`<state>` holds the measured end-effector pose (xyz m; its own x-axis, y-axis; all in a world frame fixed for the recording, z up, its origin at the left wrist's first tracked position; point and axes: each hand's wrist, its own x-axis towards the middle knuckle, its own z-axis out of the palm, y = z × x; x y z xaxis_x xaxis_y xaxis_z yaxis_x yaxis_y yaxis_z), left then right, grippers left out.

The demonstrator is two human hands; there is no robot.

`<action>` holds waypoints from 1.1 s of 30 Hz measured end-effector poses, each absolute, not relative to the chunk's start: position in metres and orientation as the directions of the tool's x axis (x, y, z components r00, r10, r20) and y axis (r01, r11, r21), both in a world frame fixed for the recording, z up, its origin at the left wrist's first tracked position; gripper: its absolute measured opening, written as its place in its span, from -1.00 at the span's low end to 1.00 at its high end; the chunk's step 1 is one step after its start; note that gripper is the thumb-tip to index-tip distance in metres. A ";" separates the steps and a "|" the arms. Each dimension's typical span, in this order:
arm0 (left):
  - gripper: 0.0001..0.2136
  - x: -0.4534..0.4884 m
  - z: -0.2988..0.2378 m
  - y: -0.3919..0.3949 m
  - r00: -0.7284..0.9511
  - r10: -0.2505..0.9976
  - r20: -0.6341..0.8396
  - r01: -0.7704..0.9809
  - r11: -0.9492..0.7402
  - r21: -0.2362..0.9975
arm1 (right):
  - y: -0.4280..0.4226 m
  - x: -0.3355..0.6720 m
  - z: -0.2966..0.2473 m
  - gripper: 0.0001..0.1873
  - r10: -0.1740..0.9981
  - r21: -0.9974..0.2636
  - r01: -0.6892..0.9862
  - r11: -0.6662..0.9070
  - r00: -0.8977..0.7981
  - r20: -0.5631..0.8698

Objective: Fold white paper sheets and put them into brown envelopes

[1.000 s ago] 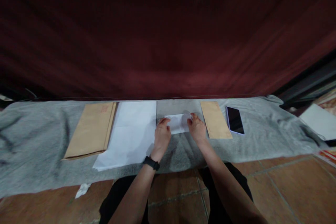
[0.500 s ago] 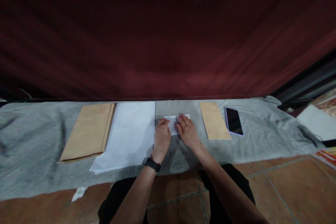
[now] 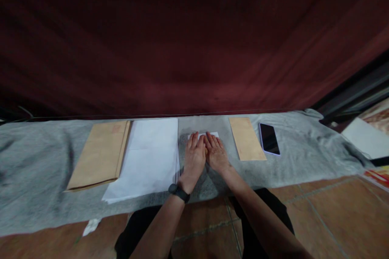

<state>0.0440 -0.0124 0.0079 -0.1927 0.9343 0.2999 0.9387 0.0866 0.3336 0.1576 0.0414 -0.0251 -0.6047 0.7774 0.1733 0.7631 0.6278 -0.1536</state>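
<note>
A small folded white paper (image 3: 213, 134) lies on the grey cloth (image 3: 45, 162), mostly covered by both hands. My left hand (image 3: 195, 158), with a black watch on its wrist, lies flat on the paper with fingers stretched out. My right hand (image 3: 216, 154) lies flat beside it, fingers extended, thumbs nearly touching. Only the paper's far edge and corners show past the fingertips.
A stack of white sheets (image 3: 148, 156) lies left of the hands, with a large brown envelope (image 3: 99, 154) further left. A narrow brown envelope (image 3: 246, 138) and a dark phone (image 3: 269, 138) lie to the right. A dark red curtain (image 3: 194, 40) hangs behind.
Both hands came together over the folded paper. The left hand went from gripping its left edge to lying flat, and the right hand slid left from the right edge onto the paper's middle.
</note>
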 end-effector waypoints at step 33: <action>-0.44 0.043 -0.025 -0.021 -0.331 0.897 0.293 0.928 0.253 0.273 | 0.054 0.192 -0.030 -0.38 0.873 -0.174 0.866 0.468 -0.424 0.239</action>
<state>0.0432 -0.0206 -0.0254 -0.3308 0.8971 0.2929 0.9280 0.2530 0.2733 0.1919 0.0545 -0.0300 -0.4244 0.8735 0.2386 0.8663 0.4684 -0.1736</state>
